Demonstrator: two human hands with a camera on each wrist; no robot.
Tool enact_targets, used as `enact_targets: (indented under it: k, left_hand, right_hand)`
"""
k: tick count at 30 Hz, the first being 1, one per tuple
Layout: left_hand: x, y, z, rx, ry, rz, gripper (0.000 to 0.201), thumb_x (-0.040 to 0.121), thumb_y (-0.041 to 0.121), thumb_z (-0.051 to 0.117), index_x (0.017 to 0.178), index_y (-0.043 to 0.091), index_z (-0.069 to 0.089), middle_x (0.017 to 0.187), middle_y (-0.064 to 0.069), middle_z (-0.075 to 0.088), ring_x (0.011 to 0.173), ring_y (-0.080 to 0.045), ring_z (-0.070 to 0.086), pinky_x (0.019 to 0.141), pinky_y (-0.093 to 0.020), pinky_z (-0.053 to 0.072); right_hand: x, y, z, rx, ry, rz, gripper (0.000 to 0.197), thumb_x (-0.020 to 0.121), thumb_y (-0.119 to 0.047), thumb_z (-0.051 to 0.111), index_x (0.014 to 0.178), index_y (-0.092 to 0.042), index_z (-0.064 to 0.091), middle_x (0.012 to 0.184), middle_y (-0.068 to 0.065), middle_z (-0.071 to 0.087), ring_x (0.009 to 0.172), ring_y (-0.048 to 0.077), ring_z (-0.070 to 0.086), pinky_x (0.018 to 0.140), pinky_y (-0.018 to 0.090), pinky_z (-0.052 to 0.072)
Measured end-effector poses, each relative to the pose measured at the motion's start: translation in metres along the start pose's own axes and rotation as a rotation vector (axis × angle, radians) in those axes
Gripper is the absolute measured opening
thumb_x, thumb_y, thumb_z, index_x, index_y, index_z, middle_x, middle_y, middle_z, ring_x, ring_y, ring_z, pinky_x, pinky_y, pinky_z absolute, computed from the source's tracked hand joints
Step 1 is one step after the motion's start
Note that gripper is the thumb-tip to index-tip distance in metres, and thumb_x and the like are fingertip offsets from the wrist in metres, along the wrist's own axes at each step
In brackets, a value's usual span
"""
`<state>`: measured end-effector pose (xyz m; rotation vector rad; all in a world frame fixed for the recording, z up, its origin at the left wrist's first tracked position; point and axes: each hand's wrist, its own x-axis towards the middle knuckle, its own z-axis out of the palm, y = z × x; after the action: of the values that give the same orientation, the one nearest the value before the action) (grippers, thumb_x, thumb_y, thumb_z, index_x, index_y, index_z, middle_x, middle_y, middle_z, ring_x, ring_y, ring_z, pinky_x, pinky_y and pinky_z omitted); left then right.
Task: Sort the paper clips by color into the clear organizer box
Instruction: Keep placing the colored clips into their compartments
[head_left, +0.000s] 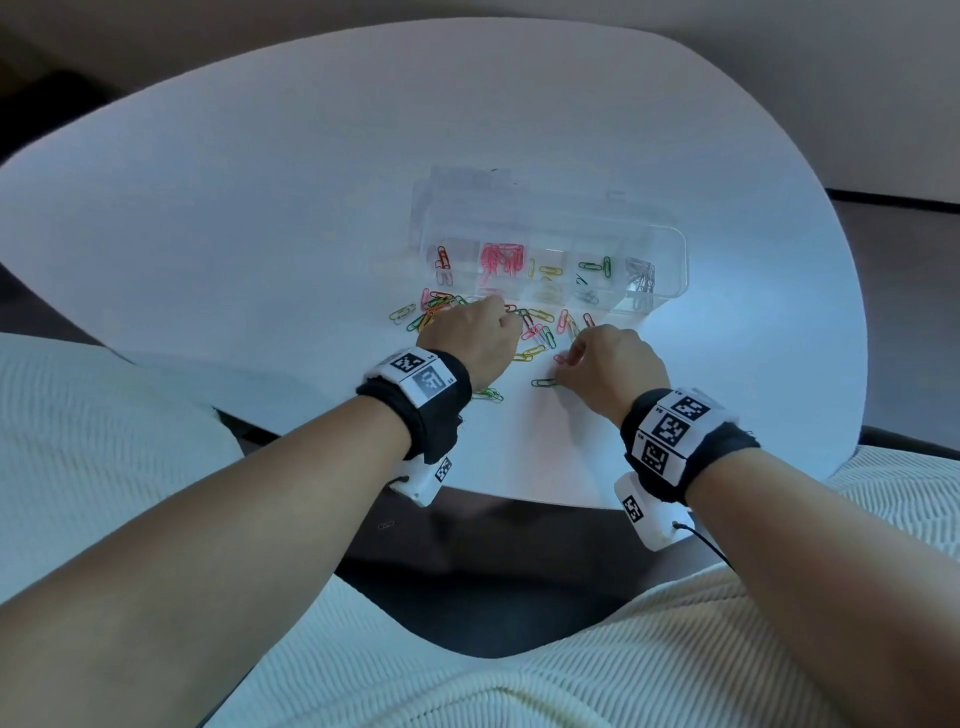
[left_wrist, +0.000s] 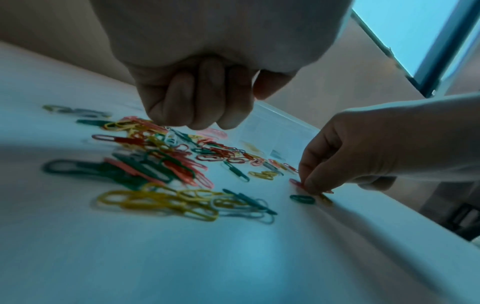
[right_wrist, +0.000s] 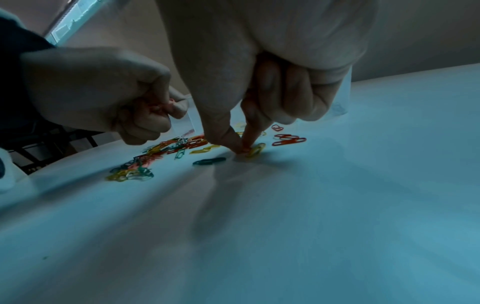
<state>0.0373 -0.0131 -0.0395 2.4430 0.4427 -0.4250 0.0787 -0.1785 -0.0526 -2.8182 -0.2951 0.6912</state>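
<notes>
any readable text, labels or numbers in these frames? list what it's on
No readable words.
Left wristband: black-and-white square marker codes, with tiny characters at the edges, too small to read.
Right wristband: the same marker codes; tiny characters beside them, too blurred to read.
White wrist camera housings: one marker code each, no legible text.
Clear organizer box and paper clips: no text visible.

A white rounded table (head_left: 260, 208) stands before pale walls (window (left_wrist: 405, 35) bright), dark floor (head_left: 493, 597) beneath.

Loose paper clips (head_left: 524, 322) lie on the table (head_left: 260, 208) before the organizer box (head_left: 670, 260).
</notes>
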Motion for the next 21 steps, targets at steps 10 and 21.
enact_targets:
  k: [10,21]
  left_hand:
    - [0.002,0.002,-0.006,-0.995,-0.174,-0.28,0.028,0.087,0.019,0.028,0.059,0.022,0.024,0.046,0.004,0.019,0.045,-0.013,0.007,0.044,-0.019,0.011]
    - [0.009,0.004,-0.008,-1.264,-0.252,-0.175,0.031,0.101,0.024,0.044,0.073,0.013,0.043,0.053,-0.006,0.051,0.042,-0.013,0.027,0.041,-0.019,0.022]
  right_hand:
    - [-0.002,-0.001,-0.006,0.257,-0.18,0.016,0.021,0.081,-0.022,0.051,0.064,-0.011,0.048,0.067,0.004,0.051,0.06,0.021,0.047,0.054,0.026,0.033]
    - [-0.001,-0.015,-0.024,1.054,-0.186,0.054,0.027,0.082,0.003,0.039,0.064,-0.017,0.038,0.054,-0.001,0.035,0.043,0.014,0.021,0.048,0.022,0.015]
